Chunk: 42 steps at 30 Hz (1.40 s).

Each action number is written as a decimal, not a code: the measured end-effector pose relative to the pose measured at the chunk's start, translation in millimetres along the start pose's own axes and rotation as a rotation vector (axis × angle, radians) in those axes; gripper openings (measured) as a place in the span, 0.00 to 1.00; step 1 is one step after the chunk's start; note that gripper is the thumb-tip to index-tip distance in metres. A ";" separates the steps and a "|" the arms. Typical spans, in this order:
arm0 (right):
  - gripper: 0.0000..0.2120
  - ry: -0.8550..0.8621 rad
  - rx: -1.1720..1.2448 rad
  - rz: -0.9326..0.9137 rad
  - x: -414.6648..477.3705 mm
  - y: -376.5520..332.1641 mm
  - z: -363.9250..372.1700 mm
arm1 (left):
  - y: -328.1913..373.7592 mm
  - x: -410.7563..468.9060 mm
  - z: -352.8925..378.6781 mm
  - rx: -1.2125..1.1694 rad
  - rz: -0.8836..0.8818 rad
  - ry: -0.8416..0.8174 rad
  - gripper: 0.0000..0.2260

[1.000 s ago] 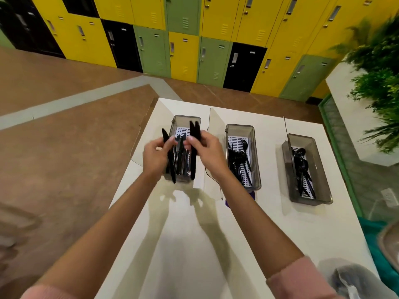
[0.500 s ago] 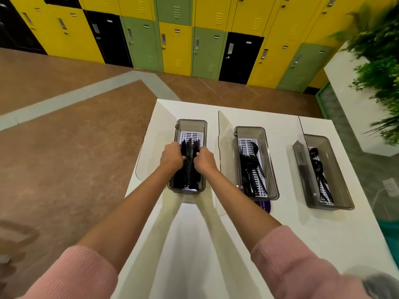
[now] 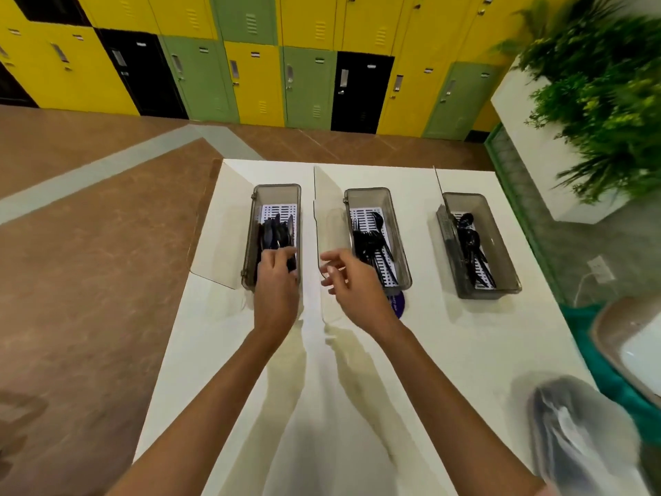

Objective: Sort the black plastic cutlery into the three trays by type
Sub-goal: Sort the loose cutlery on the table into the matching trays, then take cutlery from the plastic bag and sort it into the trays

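Toward the far edge of the table (image 3: 447,352), the left tray (image 3: 277,189) holds black knives (image 3: 277,229); the left hand (image 3: 277,284) lies on their near ends, fingers bent down (whether it grips them cannot be told). The right hand (image 3: 354,284) hovers just beside that tray, fingers loosely spread and empty. The middle tray (image 3: 368,192) holds black cutlery (image 3: 370,245), the right tray (image 3: 465,197) spoons (image 3: 469,241)

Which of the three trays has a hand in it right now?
The leftmost tray: the left hand reaches into its near end. The right hand hangs outside it, in none of the trays.
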State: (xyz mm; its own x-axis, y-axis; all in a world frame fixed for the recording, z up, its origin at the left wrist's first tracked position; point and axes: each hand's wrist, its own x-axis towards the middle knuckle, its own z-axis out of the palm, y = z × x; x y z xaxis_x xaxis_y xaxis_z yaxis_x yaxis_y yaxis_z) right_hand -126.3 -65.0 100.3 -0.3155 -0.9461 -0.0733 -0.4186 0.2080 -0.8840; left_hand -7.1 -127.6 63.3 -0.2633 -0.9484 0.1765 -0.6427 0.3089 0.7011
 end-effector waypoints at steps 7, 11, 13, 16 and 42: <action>0.08 0.288 -0.109 0.141 -98.1 81.3 -71.3 | 53.7 -60.4 60.0 0.072 0.264 -0.139 0.17; 0.08 0.415 -0.131 0.253 -151.1 120.5 -101.0 | 84.8 -74.8 84.8 0.130 0.024 -0.035 0.19; 0.08 0.463 -0.127 0.286 -170.1 130.6 -110.5 | 94.7 -78.5 91.7 0.123 -0.052 -0.013 0.19; 0.08 0.539 -0.150 0.293 -191.8 139.0 -121.3 | 105.7 -91.5 102.3 0.117 -0.070 -0.042 0.21; 0.11 0.761 -0.129 0.625 -257.8 183.6 -170.3 | 211.2 -178.6 204.3 0.367 0.997 -0.857 0.17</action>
State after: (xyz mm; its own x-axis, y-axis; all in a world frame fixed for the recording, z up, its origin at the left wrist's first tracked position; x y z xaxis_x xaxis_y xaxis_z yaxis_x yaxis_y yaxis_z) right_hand -266.9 259.3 35.5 -0.9547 -0.2549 -0.1537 -0.0654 0.6834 -0.7271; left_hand -242.7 121.6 38.7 -0.9967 -0.0145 -0.0796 -0.0366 0.9583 0.2835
